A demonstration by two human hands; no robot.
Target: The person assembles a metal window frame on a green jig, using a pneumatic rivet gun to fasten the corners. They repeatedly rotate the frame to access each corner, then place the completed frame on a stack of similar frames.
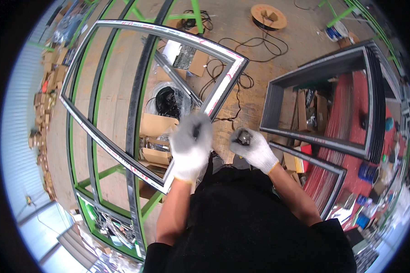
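A rectangular window frame (123, 160) with printed protective film lies across the black-topped bars of a green rack. Over its near right edge is my left hand (191, 148), in a white glove with grey coating; motion smears its fingers, so its grip and any contact with the frame cannot be made out. Farther right, apart from the frame, my right hand (255, 148) wears a matching glove. Its fingers are curled around something small, dark and shiny, mostly hidden in the fist.
The green rack (95, 98) fills the left side. Several dark frames (321, 139) stand stacked at right beside red sheets (344, 109). Cardboard boxes (158, 125) and a black coil in plastic (167, 101) sit beneath the frame. Cable trails from a wooden spool (278, 18) over the floor.
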